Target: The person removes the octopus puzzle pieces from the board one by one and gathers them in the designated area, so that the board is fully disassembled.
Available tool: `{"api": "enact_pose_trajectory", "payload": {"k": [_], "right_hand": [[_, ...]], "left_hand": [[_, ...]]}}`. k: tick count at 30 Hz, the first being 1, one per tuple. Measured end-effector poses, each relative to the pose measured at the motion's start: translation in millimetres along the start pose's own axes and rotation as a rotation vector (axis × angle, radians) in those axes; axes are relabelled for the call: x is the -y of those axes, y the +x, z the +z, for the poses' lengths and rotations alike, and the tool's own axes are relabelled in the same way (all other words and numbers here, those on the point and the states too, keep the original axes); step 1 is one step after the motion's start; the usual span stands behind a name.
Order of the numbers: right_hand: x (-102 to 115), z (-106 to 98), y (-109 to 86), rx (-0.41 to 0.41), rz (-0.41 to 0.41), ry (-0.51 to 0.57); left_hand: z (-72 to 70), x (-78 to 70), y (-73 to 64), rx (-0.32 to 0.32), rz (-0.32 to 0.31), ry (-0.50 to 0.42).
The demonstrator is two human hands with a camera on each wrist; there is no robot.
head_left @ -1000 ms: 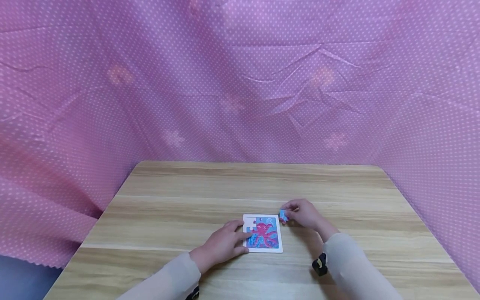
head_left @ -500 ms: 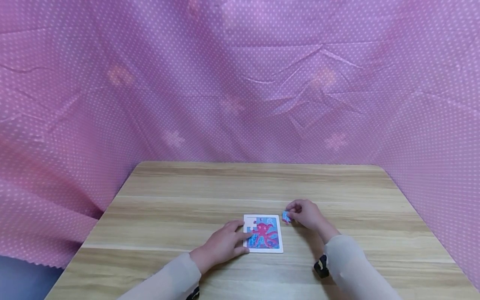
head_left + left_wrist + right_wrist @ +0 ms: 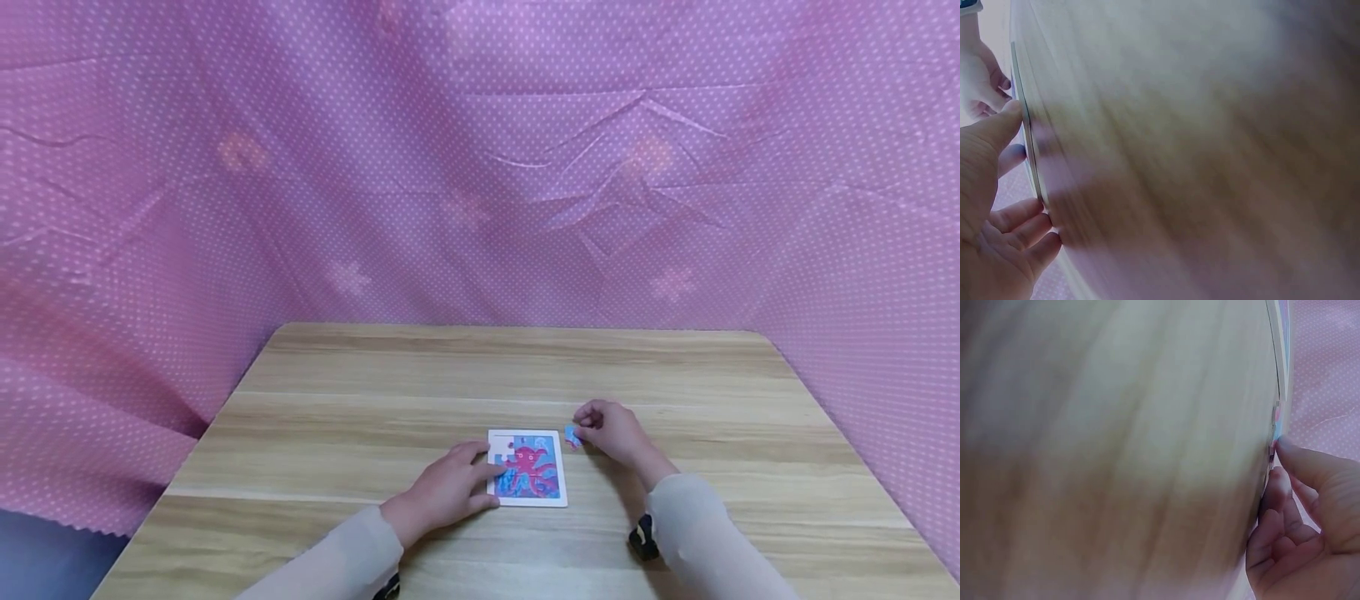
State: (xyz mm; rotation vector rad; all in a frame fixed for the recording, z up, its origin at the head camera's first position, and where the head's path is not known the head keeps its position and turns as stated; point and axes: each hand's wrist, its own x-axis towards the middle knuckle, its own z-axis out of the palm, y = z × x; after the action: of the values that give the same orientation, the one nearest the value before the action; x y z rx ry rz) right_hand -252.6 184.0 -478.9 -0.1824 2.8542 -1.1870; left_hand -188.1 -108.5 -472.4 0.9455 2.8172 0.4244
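My right hand [image 3: 611,431] pinches a small blue-and-pink jigsaw piece [image 3: 572,437] at two o'clock of the square, white-bordered octopus puzzle [image 3: 531,475]; my left hand [image 3: 444,485], fingers extended, touches its nine o'clock edge. Apparent step: piece placement; next, alignment with the ten o'clock gap [image 3: 500,447].

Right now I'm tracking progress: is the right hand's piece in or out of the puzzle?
Out: the piece is beside the puzzle, beyond its white border.

left hand [image 3: 447,486]: fingers [image 3: 1017,214] spread, extended | right hand [image 3: 617,433]: thumb [image 3: 1307,464] and fingers pinched | forearms [image 3: 716,537] slanting inward
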Motion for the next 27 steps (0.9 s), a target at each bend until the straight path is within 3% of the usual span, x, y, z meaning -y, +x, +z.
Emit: {"api": "enact_pose_trajectory", "payload": {"k": [6,13,20,27], "right_hand": [[6,-1,-7.0,0.010,0.030,0.047],[21,4,-11.1,0.028,-0.002,0.066],[38,16,-13.1,0.106,0.007,0.141],[53,26,-18.9,0.148,-0.078,0.105]], "left_hand": [[1.4,-2.9,-5.5,0.000,0.005,0.001],[0.8,-7.8,-11.3,0.007,-0.010,-0.017],[5.7,-15.6,-7.9,-0.030,-0.005,-0.002],[9.7,-27.4,-2.8,-0.039,0.015,0.024]]}}
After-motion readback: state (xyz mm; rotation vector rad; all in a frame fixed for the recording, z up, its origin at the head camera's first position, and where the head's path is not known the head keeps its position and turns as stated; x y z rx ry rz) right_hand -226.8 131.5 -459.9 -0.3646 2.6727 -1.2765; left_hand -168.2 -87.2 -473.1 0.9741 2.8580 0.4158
